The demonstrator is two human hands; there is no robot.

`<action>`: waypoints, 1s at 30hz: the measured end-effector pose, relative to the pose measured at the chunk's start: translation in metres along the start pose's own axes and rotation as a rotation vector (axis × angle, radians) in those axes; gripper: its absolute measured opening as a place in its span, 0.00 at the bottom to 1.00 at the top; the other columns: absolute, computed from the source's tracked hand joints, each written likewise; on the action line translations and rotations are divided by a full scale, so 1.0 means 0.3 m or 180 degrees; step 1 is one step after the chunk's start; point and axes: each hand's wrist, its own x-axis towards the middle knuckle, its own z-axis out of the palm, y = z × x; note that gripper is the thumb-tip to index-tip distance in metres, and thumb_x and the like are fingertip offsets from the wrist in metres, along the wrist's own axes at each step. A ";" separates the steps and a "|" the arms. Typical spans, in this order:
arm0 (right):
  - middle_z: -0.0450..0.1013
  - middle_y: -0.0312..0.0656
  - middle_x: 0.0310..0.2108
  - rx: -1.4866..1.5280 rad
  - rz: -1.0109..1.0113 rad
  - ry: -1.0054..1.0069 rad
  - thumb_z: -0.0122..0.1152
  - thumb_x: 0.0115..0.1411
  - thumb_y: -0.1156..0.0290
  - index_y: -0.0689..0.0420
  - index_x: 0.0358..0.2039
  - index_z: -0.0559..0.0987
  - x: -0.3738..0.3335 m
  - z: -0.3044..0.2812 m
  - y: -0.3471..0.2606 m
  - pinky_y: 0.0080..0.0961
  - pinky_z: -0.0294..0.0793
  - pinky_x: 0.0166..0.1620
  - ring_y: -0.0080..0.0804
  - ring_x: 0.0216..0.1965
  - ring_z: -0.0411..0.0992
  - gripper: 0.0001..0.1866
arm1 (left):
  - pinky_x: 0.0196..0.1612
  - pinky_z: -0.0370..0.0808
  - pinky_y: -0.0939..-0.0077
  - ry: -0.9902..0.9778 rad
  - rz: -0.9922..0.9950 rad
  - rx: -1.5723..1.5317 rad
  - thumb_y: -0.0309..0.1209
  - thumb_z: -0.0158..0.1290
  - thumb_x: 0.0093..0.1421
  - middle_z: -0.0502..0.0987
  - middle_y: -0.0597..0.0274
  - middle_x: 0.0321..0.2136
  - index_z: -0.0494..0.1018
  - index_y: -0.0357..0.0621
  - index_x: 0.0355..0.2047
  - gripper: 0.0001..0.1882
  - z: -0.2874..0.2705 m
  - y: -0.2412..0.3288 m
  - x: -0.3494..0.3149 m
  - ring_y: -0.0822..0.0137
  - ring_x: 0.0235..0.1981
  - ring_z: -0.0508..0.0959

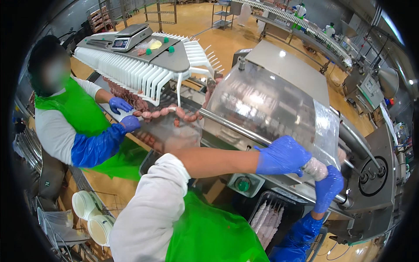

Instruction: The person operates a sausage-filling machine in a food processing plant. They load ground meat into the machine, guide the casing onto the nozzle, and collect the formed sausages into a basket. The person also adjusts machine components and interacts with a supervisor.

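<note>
Both of my hands wear blue-violet gloves and are at the right end of a sausage-filling machine [270, 102] with a clear cover. My left hand [283, 156] is closed around one end of a whitish, wrinkled sausage casing [316, 169], beside the long metal tube [235, 126]. At the casing's other end, my right hand [328, 185] curls its fingers against it; part of its grip is hidden. Below my hands, a black crate [290, 205] holds several pale gathered casing sticks [267, 220]. A green button [242, 184] sits on the machine's front, under my left forearm.
At left, a co-worker in a green apron [83, 111] handles linked sausages [163, 112] near a rack of white hooks [139, 85]. A scale [128, 39] stands above the rack. White buckets [100, 229] are at lower left; a metal housing [371, 174] is at right.
</note>
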 end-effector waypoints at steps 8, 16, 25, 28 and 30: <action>0.75 0.50 0.26 -0.0051 -0.0172 -0.0122 0.66 0.43 0.74 0.59 0.29 0.79 0.395 0.075 -0.056 0.35 0.72 0.35 0.49 0.30 0.75 0.10 | 0.28 0.73 0.57 0.0760 -0.0318 0.0792 0.54 0.53 0.57 0.74 0.55 0.20 0.72 0.46 0.29 0.22 -0.267 -0.496 -0.086 0.52 0.25 0.78; 0.73 0.48 0.39 0.0557 -0.1411 -0.0621 0.62 0.47 0.71 0.52 0.50 0.76 0.637 0.332 -0.159 0.42 0.71 0.47 0.50 0.43 0.71 0.25 | 0.23 0.70 0.60 0.1139 -0.0241 0.1107 0.49 0.56 0.56 0.73 0.55 0.19 0.72 0.47 0.24 0.18 -0.240 -0.714 0.028 0.54 0.20 0.75; 0.70 0.46 0.38 0.0210 -0.0986 -0.1234 0.61 0.49 0.71 0.49 0.51 0.74 0.646 0.376 -0.005 0.45 0.69 0.45 0.49 0.43 0.70 0.25 | 0.23 0.70 0.63 0.0898 -0.0113 0.2104 0.53 0.56 0.55 0.71 0.60 0.18 0.68 0.48 0.23 0.21 -0.231 -0.637 0.156 0.58 0.20 0.74; 0.70 0.46 0.39 0.0481 -0.1072 -0.1055 0.61 0.49 0.72 0.49 0.50 0.74 0.639 0.359 0.022 0.44 0.69 0.45 0.49 0.42 0.70 0.25 | 0.23 0.69 0.63 0.0934 -0.0105 0.2010 0.50 0.59 0.54 0.70 0.60 0.18 0.69 0.48 0.23 0.20 -0.243 -0.643 0.157 0.58 0.19 0.73; 0.71 0.45 0.39 0.0425 -0.1088 -0.1008 0.61 0.49 0.72 0.49 0.50 0.74 0.633 0.357 0.022 0.44 0.70 0.44 0.49 0.42 0.70 0.24 | 0.23 0.69 0.63 0.0971 -0.0067 0.2020 0.50 0.60 0.53 0.70 0.60 0.18 0.69 0.48 0.24 0.20 -0.241 -0.631 0.159 0.58 0.19 0.73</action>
